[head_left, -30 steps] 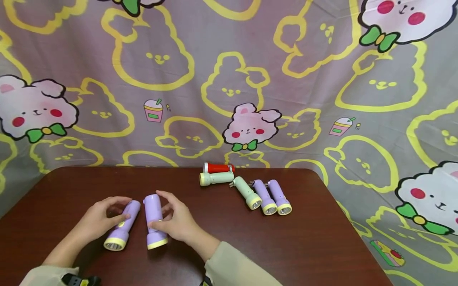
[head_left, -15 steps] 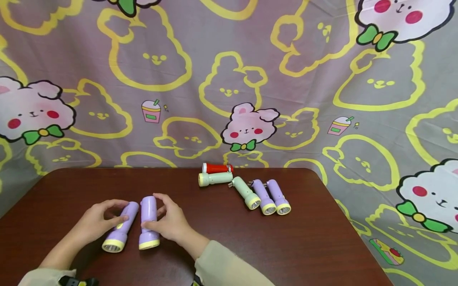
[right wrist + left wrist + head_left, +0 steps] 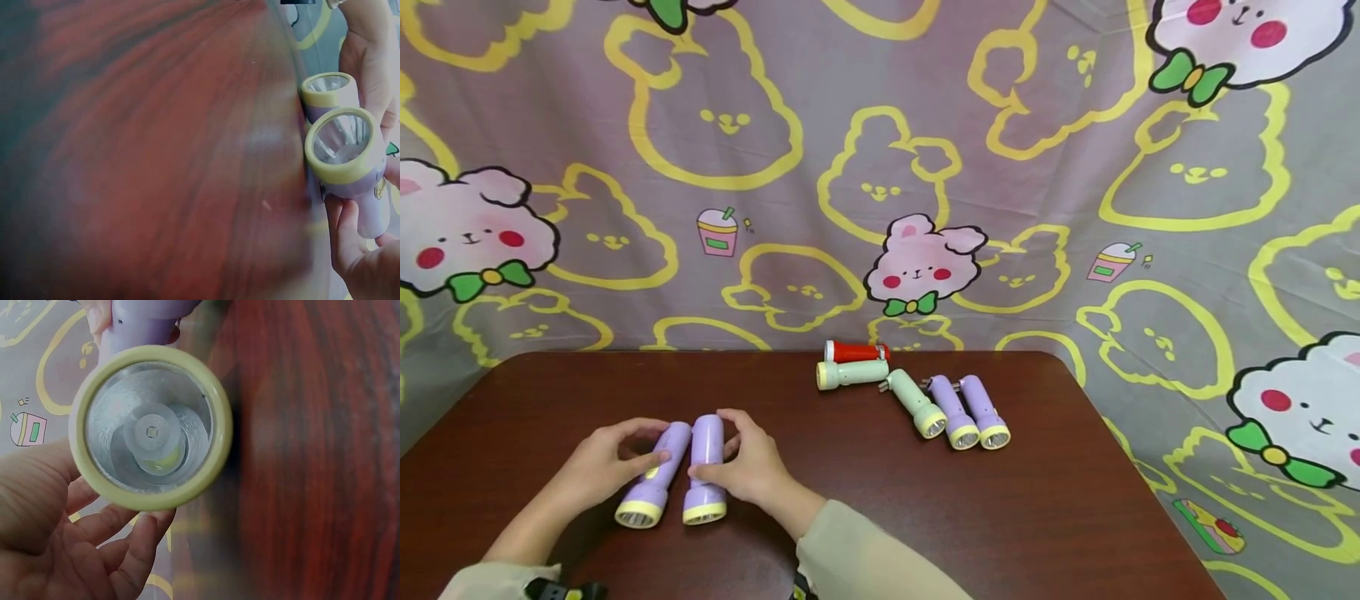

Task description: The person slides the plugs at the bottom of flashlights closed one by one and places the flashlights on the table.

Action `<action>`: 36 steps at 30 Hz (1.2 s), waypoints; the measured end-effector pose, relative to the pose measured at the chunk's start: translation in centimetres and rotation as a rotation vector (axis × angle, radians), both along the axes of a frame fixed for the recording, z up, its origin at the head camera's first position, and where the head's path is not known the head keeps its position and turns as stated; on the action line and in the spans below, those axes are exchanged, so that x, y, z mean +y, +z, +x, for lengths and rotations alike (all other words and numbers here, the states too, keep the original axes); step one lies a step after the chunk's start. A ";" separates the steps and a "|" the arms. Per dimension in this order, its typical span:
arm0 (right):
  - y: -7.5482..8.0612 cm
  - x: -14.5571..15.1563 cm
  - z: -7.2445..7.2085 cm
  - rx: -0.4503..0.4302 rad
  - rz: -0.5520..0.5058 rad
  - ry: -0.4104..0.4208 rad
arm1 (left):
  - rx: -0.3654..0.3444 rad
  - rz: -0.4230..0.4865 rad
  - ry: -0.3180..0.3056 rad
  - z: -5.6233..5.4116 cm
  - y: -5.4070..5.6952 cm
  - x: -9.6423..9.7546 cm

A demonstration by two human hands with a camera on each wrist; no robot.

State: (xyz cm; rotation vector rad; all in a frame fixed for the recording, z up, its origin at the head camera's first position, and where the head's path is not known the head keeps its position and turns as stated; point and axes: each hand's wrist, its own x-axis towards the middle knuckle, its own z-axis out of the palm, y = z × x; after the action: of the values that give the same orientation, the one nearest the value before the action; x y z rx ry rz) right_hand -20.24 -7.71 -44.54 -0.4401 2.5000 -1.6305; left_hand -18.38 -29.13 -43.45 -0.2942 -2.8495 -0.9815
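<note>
Two purple flashlights with pale yellow rims lie side by side on the brown table, lens ends toward me. My left hand (image 3: 601, 463) grips the left flashlight (image 3: 658, 475) between thumb and fingers. The right flashlight (image 3: 706, 454) is pinched along its side by my right hand (image 3: 752, 462). Their back ends nearly meet, while the lens ends stand apart. In the left wrist view the yellow-rimmed lens (image 3: 152, 428) fills the middle and hides part of the left hand. The right wrist view has both lens heads close together, with the right hand's fingers under the nearer one (image 3: 342, 147).
Farther back on the table (image 3: 925, 517) lie a red flashlight (image 3: 857, 352), a green flashlight (image 3: 853, 373) beside it, a slanted green one (image 3: 917, 404) and two purple ones (image 3: 955, 414) (image 3: 986, 414). Some have plug prongs out. A patterned curtain (image 3: 805, 167) hangs behind the table.
My right hand has slid its purple flashlight left, closing the gap to the other one. The left hand and its flashlight have barely moved. The flashlights at the back stay put.
</note>
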 end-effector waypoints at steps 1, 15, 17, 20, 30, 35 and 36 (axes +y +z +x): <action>0.0 -0.1 0.0 -0.009 0.004 -0.008 | 0.005 -0.002 -0.003 0.0 0.0 0.0; 0.0 -1.2 -0.2 -0.068 0.044 -0.073 | 0.036 -0.023 -0.002 -0.1 -0.1 -0.2; 0.0 -1.4 -0.2 -0.075 0.045 -0.076 | 0.035 -0.022 0.001 -0.1 -0.1 -0.3; 0.1 -1.7 -0.1 -0.084 0.046 -0.087 | 0.026 -0.024 -0.001 -0.2 0.0 -0.3; 0.1 -2.2 0.0 -0.061 0.090 -0.104 | 0.019 -0.036 -0.003 -0.3 0.0 -0.3; 0.0 -2.2 0.0 -0.045 0.113 -0.110 | 0.021 -0.043 -0.007 -0.3 0.1 -0.3; 0.0 -2.2 -0.1 -0.042 0.117 -0.112 | 0.024 -0.043 -0.008 -0.4 0.1 -0.3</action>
State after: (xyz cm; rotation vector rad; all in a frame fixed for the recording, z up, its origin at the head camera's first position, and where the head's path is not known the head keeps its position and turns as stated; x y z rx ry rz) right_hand -20.29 -9.90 -44.52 -0.2545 2.6148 -1.5020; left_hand -18.73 -29.42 -43.39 -0.3192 -2.8533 -0.9128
